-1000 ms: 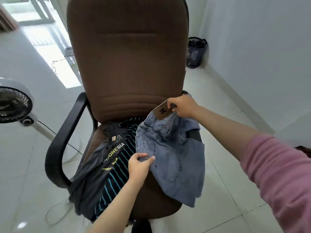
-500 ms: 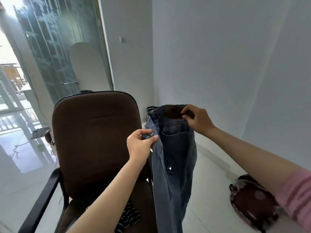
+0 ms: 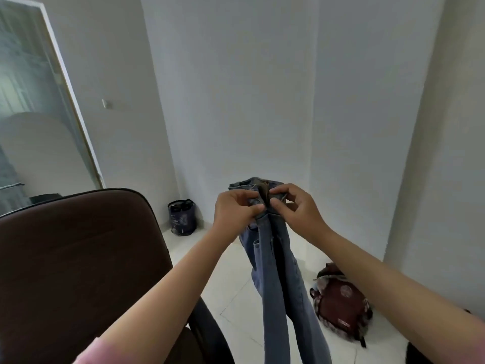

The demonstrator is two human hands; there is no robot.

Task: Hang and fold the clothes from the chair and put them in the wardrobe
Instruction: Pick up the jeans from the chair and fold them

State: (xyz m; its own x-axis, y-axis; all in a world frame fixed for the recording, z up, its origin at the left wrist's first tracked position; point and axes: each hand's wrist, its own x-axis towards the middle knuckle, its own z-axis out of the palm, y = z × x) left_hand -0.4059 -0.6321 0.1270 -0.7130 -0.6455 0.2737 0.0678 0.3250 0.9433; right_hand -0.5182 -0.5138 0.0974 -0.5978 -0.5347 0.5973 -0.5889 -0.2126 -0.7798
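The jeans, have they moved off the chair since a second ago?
Yes. The jeans rose off the brown chair seat and now hang beside it.

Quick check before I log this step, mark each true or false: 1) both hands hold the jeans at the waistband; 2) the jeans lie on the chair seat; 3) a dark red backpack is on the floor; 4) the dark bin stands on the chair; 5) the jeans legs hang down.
1) True: the left hand and right hand pinch the waistband of the jeans.
2) False: they are held in the air beside the chair.
3) True: the backpack lies on the floor tiles.
4) False: the bin stands on the floor by the wall.
5) True.
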